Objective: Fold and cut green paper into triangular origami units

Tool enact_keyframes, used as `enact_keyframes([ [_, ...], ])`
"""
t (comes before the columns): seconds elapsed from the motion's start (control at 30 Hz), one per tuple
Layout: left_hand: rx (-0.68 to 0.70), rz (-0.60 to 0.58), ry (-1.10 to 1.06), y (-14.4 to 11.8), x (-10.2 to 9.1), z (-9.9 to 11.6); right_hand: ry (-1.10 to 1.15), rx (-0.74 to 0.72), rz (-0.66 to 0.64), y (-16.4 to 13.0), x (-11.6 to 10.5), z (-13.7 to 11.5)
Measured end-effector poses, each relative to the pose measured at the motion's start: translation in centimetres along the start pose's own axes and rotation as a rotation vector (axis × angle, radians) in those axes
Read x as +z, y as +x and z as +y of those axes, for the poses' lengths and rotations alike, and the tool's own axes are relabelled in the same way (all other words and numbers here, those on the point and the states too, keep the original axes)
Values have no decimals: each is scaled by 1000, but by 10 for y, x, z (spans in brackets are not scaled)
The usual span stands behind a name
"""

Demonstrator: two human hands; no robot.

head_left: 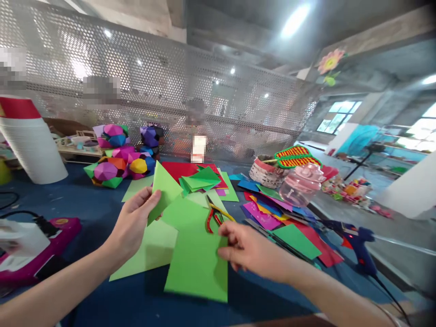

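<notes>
My left hand (134, 213) pinches a folded light-green sheet of paper (166, 188) with a pointed top, held up above the table. My right hand (243, 247) is over the right edge of a bright green paper sheet (195, 268); its fingers are loosely curled, thumb and forefinger apart, with nothing visible between them. Just beyond its fingertips, a pair of scissors (214, 218) with red and yellow handles rests on the paper. A pale green sheet (150, 247) lies below my left hand. Folded green pieces (200, 179) are piled farther back.
Coloured paper sheets (264, 215) spread at the right, near a pink bottle (303, 184), a woven basket (267, 172) and a blue glue gun (356, 240). Paper balls (112, 170) sit at the back left. Stacked white cups (34, 145) and a magenta power strip (64, 227) stand at the left.
</notes>
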State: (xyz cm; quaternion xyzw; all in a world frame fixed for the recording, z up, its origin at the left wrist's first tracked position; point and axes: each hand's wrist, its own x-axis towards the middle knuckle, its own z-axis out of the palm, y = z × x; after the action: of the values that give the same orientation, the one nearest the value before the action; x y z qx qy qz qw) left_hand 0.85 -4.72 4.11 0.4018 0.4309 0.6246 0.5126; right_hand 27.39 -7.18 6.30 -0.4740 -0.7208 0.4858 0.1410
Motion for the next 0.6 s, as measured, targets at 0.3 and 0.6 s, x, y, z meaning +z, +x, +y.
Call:
enact_keyframes([
  [0.3, -53, -171, 189, -6, 0, -18, 86, 26, 622, 60, -132, 10],
  [0.6, -87, -255, 268, -6, -3, -21, -85, 145, 902, 55, -182, 55],
])
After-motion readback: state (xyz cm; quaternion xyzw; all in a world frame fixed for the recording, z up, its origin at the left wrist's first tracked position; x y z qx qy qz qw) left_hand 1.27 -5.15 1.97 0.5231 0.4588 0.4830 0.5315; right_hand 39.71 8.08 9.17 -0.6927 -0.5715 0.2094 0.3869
